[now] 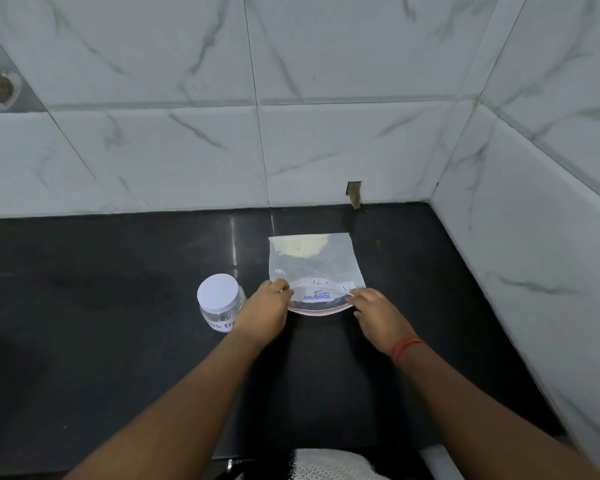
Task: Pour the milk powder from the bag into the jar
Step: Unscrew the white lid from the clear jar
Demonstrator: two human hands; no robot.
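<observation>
Gripping the bag (314, 268) at its near zip edge w/ both hands: your left hand (265, 308) pinches the left corner, your right hand (374, 311) pinches the right corner. Bag lies flat on the dark tabletop (118, 289), mouth toward you, powder (303, 247) bunched at the far end by the tiled wall (187, 150). Jar (219, 304) stands upright just left of your left hand, white lid on.
</observation>
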